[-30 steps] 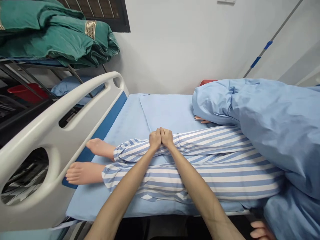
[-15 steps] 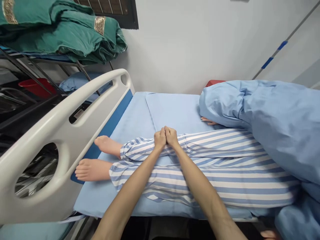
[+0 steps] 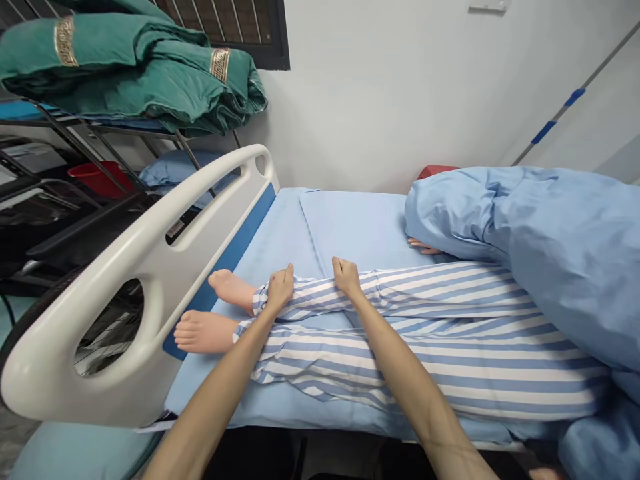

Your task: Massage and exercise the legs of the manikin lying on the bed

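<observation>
A pale wall with a dark window grille (image 3: 225, 27) rises behind a hospital bed, and a metal shelf (image 3: 100, 130) beside the bed carries folded green blankets (image 3: 135, 87), a blue pillow (image 3: 180, 175) and a red basin (image 3: 100, 179). A white side rail (image 3: 135, 287) runs along the bed's left side in this view, above a light blue sheet (image 3: 350, 227).

A patient dummy lies along the bed, its upper body hidden under a bunched blue blanket (image 3: 560, 260). Only the dummy's hand (image 3: 423, 247) shows at the blanket's edge. The legs are uncovered and dressed in blue-and-white striped trousers (image 3: 450, 347), and the bare feet (image 3: 205, 332) lie just beside the rail.

Both of the person's arms reach in from the bottom of the view, with the hands well apart on the farther trouser leg. The left hand (image 3: 280, 288) is closed on that leg's cuff (image 3: 265, 300), close to the ankle, and the cloth is bunched beneath it. The right hand (image 3: 346, 277) is curled around a fold of the same leg further along. Its fingers are tucked out of sight, so how firmly it holds cannot be told. The nearer cuff (image 3: 245, 328) lies free of both hands, and both trouser legs reach down to the ankles.
</observation>
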The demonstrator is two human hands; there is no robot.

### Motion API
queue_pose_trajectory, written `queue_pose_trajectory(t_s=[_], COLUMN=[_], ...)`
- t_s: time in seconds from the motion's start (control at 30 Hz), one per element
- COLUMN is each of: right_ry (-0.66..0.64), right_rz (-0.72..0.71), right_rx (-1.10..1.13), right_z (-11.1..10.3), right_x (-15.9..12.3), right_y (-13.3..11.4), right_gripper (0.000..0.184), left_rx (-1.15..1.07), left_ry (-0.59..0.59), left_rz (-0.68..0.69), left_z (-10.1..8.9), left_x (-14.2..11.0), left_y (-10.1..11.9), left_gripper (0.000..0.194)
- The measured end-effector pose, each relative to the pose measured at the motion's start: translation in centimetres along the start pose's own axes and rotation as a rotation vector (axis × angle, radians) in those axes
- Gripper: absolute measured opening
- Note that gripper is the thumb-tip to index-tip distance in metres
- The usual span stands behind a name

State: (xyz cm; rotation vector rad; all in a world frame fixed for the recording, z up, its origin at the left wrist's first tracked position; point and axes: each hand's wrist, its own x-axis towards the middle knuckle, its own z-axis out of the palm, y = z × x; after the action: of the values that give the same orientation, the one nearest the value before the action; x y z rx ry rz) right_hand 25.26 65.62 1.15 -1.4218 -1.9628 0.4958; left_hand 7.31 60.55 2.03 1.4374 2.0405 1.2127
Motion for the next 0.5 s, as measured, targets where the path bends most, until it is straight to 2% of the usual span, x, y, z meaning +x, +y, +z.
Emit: queue_pose_trajectory(t_s=[0.1, 0.2, 0.27, 0.4, 0.5], right_ry=[-0.076, -0.161, -0.165, -0.152, -0.175], right_rz=[0.028, 0.025, -0.015, -0.127, -0.049], right_rx=[-0.139, -0.261, -0.268, -0.089, -0.010], right_z=[-0.3, -0.4, 0.2, 3.3, 6.0], right_x=[-0.1, 0.0, 0.1, -0.3, -0.8], right_y=[-0.8, -3.3, -5.8, -9.7, -10.0], right_gripper=[0.049, 0.044, 0.042, 0.045, 0.047], left_rx=[0.007, -0.052, -0.078, -0.141, -0.178], left_ry=[0.099, 0.069, 0.052, 0.047, 0.048], left_rz=[-0.035, -0.069, -0.058, -0.035, -0.072], left_z=[-0.2, 0.1, 0.0, -0.3, -0.3], left_x=[-0.2, -0.1, -0.1, -0.2, -0.5], left_y=[-1.4, -1.4, -1.1, -1.2, -1.5], left_gripper=[0.048, 0.050, 0.050, 0.044, 0.045])
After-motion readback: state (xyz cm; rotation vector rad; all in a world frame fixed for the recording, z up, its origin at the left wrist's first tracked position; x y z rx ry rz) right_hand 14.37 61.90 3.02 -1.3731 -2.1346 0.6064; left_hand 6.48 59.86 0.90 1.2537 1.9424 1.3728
